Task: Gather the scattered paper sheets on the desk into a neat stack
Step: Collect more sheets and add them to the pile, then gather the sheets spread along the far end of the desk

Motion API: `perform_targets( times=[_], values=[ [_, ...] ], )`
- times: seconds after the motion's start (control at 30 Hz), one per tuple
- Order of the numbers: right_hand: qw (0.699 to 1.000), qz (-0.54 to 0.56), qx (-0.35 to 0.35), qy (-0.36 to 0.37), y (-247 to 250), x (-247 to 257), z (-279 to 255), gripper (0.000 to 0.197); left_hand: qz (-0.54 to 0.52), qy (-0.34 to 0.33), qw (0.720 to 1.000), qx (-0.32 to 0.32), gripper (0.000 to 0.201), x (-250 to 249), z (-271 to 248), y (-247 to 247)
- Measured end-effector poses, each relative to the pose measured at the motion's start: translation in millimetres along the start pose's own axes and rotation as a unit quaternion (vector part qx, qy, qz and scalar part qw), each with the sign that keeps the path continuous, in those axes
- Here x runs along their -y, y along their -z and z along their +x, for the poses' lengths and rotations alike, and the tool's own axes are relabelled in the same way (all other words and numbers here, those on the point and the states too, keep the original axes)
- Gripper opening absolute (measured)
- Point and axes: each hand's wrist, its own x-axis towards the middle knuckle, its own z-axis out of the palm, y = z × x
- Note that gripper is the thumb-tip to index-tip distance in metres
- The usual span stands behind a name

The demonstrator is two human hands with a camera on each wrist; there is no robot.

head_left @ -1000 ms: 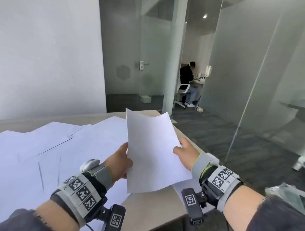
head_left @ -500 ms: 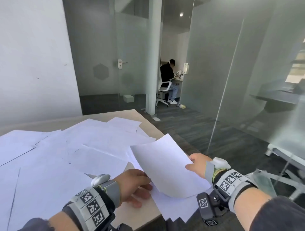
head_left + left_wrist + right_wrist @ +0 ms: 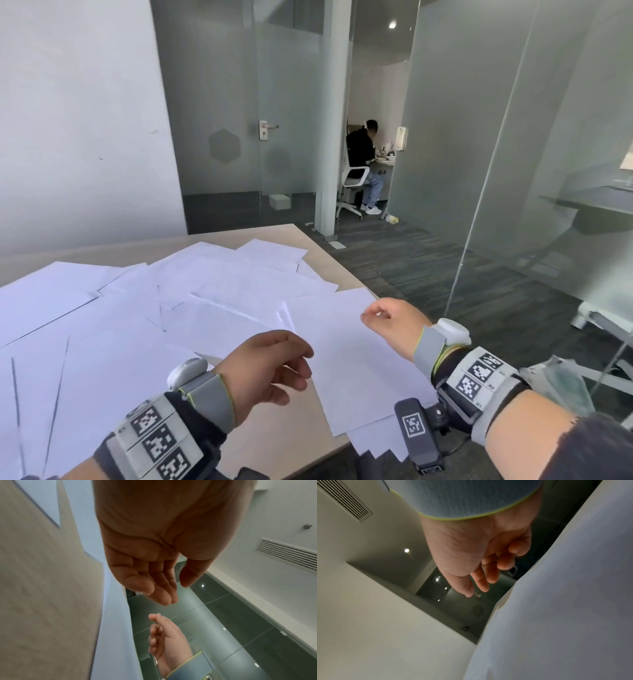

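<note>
Several white paper sheets (image 3: 212, 287) lie scattered and overlapping across the beige desk (image 3: 281, 442). A small pile of sheets (image 3: 356, 373) sits at the desk's near right corner, its lower edges hanging over the rim. My left hand (image 3: 291, 363) hovers just left of that pile, fingers loosely curled and holding nothing; the left wrist view shows its palm (image 3: 154, 574) relaxed. My right hand (image 3: 376, 317) hangs above the pile's far right corner with loose fingers, and it is empty in the right wrist view (image 3: 488, 574) too.
The desk's right edge (image 3: 342, 270) drops to dark carpet. Frosted glass partitions (image 3: 479, 154) stand to the right and behind. Beyond a white pillar (image 3: 335, 120) a person sits on an office chair (image 3: 356, 181). A white wall (image 3: 78, 120) backs the desk on the left.
The sheet I held up in both hands came down onto the pile at the desk's right corner. Both hands let go of it and now hover empty.
</note>
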Motion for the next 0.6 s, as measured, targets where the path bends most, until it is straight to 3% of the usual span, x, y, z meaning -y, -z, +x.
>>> perform_targets(
  times=[0.13, 0.27, 0.33, 0.4, 0.5, 0.6],
  values=[
    [0.994, 0.077, 0.049, 0.065, -37.1, 54.4, -8.0, 0.019, 0.063, -0.059, 0.995, -0.054, 0.028, -11.1, -28.8, 28.3],
    [0.982, 0.099, 0.110, 0.117, -84.4, 105.6, -13.4, 0.017, 0.110, -0.094, 0.978, -0.148, 0.022, -12.7, -61.1, 73.8],
    [0.979, 0.109, 0.129, 0.117, -99.9, 119.0, -14.0, 0.017, 0.126, -0.102, 0.969, -0.185, 0.013, -11.6, -70.8, 89.1],
    [0.972, 0.113, 0.169, 0.120, -128.5, 141.2, -14.7, 0.022, 0.146, -0.111, 0.952, -0.246, 0.016, -3.9, -91.8, 115.6],
    [0.972, 0.100, 0.177, 0.121, -154.0, 154.7, -14.0, 0.035, 0.170, -0.108, 0.934, -0.296, 0.017, 5.9, -106.0, 140.3],
    [0.967, 0.068, 0.206, 0.134, -181.2, 171.1, -11.2, 0.025, 0.166, -0.108, 0.910, -0.364, 0.017, 17.8, -125.2, 169.5]
  ],
)
